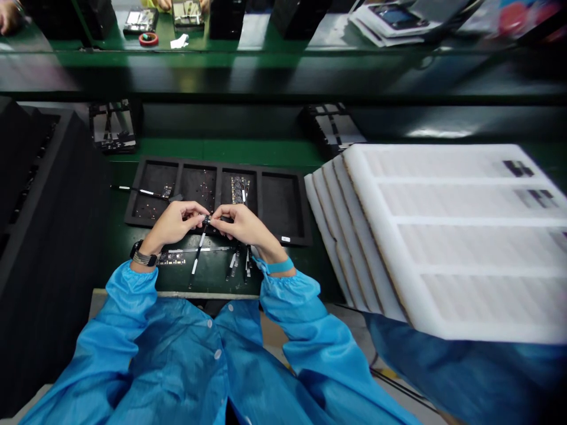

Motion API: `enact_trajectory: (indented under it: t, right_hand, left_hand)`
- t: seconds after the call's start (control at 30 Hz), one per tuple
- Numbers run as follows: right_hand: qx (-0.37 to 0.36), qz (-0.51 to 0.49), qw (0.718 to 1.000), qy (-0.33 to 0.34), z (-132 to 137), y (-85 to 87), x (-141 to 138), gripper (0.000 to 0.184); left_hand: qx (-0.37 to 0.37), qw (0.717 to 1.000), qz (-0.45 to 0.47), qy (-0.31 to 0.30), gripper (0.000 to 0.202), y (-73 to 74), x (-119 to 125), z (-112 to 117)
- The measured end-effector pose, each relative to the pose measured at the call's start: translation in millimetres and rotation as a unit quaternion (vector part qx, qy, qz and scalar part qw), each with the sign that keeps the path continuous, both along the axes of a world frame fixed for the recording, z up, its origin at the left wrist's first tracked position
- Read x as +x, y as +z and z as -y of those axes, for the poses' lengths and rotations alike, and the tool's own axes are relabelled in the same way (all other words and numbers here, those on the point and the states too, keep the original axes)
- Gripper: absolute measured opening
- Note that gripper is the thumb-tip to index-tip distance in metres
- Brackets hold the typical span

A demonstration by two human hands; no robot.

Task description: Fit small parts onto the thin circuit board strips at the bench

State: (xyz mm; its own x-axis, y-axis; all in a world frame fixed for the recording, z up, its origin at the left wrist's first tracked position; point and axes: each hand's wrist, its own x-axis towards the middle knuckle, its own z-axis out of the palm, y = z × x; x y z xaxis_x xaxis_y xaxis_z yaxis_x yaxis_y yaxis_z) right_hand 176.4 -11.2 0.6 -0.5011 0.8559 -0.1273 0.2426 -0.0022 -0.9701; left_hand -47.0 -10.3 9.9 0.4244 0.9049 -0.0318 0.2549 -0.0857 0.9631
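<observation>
Here, my left hand point(175, 223) and right hand point(241, 224) meet fingertip to fingertip, both pinched closed on the top end of a flex cable strip point(198, 251) over the near rim of the black tray point(266, 235). Its long axis trails toward me, slanting slightly left.

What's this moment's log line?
left hand: pinches flex strip | right hand: pinches same strip | behind: black compartment tray | right side: stacked white foam trays
</observation>
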Motion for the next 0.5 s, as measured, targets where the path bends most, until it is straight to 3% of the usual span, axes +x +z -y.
enact_trajectory:
  t: [0.27, 0.5]
  right_hand:
    - [-0.025, -0.071, 0.997, 0.025, -1.5, -1.2, 1.3, 0.029]
    - [-0.030, -0.077, 0.996, 0.028, -2.9, -3.8, 1.3, 0.032]
  left_hand:
    - [-0.063, 0.997, 0.054, -0.010, 0.022, -0.4, -1.8, -2.2]
    - [-0.073, 0.995, 0.071, -0.006, 0.023, -3.2, 1.1, -0.8]
